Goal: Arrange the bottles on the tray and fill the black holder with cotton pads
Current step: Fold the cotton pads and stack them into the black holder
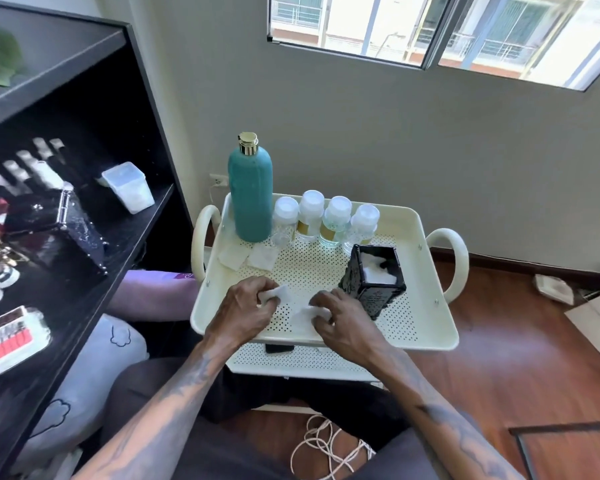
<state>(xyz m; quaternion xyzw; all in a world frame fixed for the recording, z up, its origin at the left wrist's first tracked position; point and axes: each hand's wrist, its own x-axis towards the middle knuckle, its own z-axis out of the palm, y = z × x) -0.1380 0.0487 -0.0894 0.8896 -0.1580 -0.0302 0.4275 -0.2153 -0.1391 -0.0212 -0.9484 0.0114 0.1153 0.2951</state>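
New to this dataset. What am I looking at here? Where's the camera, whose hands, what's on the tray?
There is no robot. It is one wide-angle picture from a camera worn on a person's head, looking down at their own two bare hands.

In front of them is a cream perforated tray with loop handles. Along its far edge stand a tall teal bottle with a gold cap and four small clear bottles with white caps. On the right stands the black holder, open on top, with white cotton already inside. Two loose cotton pads lie near the teal bottle.

The left hand pinches one cotton pad. The right hand has its fingers on another pad lying on the tray. A black shelf stands to the left.
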